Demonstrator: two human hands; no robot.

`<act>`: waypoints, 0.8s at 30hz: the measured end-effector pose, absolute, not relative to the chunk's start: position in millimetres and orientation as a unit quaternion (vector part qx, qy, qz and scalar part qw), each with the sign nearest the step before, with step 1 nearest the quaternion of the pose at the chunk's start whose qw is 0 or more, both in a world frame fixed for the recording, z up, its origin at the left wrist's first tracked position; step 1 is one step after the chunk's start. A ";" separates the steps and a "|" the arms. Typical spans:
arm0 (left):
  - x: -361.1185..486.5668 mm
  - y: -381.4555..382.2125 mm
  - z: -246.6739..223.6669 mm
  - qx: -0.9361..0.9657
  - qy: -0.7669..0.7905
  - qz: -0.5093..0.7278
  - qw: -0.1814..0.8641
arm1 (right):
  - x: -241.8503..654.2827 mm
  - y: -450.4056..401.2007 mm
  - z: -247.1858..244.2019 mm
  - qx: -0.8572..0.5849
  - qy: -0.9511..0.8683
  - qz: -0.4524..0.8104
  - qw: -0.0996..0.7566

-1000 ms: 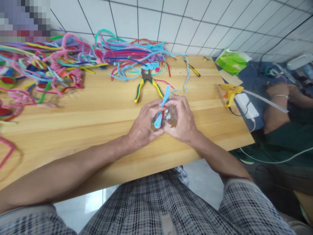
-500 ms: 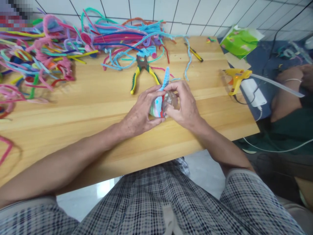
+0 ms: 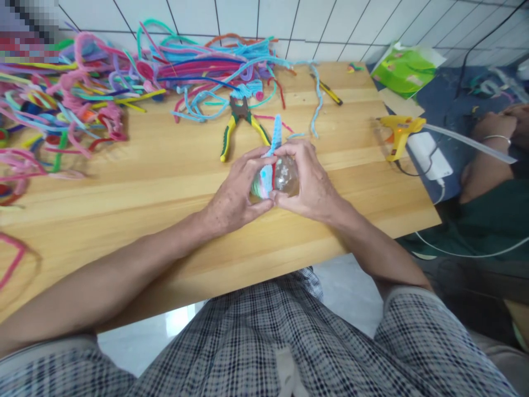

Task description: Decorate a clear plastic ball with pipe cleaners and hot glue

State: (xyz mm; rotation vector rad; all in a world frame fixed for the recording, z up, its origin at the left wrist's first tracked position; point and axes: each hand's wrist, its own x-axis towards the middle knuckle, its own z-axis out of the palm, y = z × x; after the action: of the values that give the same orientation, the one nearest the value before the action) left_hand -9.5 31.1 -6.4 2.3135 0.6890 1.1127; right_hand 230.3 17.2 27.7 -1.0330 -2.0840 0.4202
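Observation:
Between my two hands sits a clear plastic ball (image 3: 286, 175) with a band of light-blue and red pipe cleaner (image 3: 266, 175) along its middle. A light-blue strip (image 3: 277, 129) sticks up from the band's far side. My left hand (image 3: 239, 190) curls round the ball's left half, where pale green and pink show. My right hand (image 3: 309, 179) grips the clear right half, fingertips and thumb pressed at the red edge. Just beyond my left hand lie pliers (image 3: 243, 124) with yellow and green handles, jaws pointing away.
Many coloured pipe cleaners (image 3: 95, 91) heap at the back left. A yellow utility knife (image 3: 330, 94) lies at the back. On the right are a yellow glue gun (image 3: 400, 135), a white power strip (image 3: 432, 157), a green packet (image 3: 407, 71) and another person's arm (image 3: 491, 143).
My right thumb has moved down from the ball's face to the near end of the red edge, so more of the clear half shows. The light-blue strip leans slightly further left.

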 end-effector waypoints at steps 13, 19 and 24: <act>-5.0 21.9 -13.7 0.833 0.243 0.444 0.226 | 224.9 11.8 32.0 -0.439 -0.785 0.190 0.394; -3.7 19.6 -16.3 0.825 0.247 0.449 0.237 | 218.2 8.5 33.1 -0.456 -0.773 0.179 0.404; -2.9 19.4 -17.0 0.823 0.241 0.464 0.223 | 217.5 8.3 37.7 -0.463 -0.771 0.182 0.397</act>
State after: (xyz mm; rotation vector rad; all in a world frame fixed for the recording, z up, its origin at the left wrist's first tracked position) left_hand -2.9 19.4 -17.0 2.2722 0.6663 1.2815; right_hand 217.5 8.3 37.7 -1.1740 -1.9530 0.4611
